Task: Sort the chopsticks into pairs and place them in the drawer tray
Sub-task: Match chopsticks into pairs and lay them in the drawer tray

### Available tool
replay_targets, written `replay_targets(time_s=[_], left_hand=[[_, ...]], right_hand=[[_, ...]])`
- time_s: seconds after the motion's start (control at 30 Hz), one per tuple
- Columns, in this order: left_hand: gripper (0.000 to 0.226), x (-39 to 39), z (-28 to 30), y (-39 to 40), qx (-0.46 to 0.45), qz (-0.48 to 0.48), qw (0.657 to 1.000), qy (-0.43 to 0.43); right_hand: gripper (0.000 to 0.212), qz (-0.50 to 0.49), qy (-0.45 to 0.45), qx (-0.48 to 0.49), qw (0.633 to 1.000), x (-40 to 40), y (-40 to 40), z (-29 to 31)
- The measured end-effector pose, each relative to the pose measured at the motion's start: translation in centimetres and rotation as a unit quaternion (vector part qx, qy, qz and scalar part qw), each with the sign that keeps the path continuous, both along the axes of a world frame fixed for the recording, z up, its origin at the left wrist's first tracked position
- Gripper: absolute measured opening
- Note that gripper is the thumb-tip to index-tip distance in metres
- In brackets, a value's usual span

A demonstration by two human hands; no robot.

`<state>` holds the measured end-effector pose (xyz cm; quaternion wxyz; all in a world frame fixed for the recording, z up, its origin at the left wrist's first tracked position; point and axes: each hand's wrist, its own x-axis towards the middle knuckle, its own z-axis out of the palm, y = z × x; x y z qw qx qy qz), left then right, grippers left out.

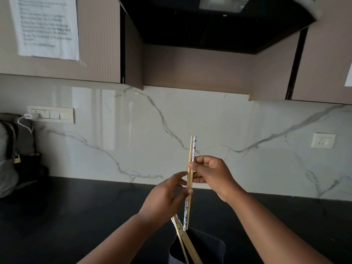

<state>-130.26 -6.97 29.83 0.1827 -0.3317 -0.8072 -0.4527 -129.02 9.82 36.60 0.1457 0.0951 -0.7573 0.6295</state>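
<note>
A: What is held in the grip?

B: Two chopsticks, a plain stick (189, 159) and a blue-patterned stick (194, 147), are pinched side by side by the right hand (209, 174), long axes nearly upright. They are also touched lower down by the left hand (167, 197), fingers curled round them.

A: A pair?

B: Seemingly mismatched, so one would need swapping.

A: The rest?

B: A bundle (182, 239) is seen just below, leaning from a dark holder (207, 246) on the bench (76, 206). No tray is in view.
</note>
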Motion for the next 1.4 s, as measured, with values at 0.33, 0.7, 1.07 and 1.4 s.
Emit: replay_targets(time_s=[0.33, 0.7, 1.07, 1.4], left_hand=[[0.011, 0.2, 1.9, 1.1, 0.173, -0.035, 0.956, -0.232], [0.014, -0.2, 4.0, 0.1, 0.288, -0.104, 0.871, -0.384], [0.021, -0.1, 4.2, -0.2, 0.256, -0.177, 0.853, -0.419], [0.026, -0.3, 4.2, 0.2, 0.247, -0.174, 0.856, -0.418]], right_hand=[[0.01, -0.003, 0.002, -0.001, 1.0, 0.7, -0.3, 0.8], [0.023, -0.063, 0.5, 0.536, 0.677, 2.7, 1.2, -0.3], [0.025, -0.016, 0.523, 0.611, 0.594, 2.6, 3.8, -2.2], [0.024, -0.013, 0.51, 0.595, 0.622, 3.1, 3.6, -2.9]])
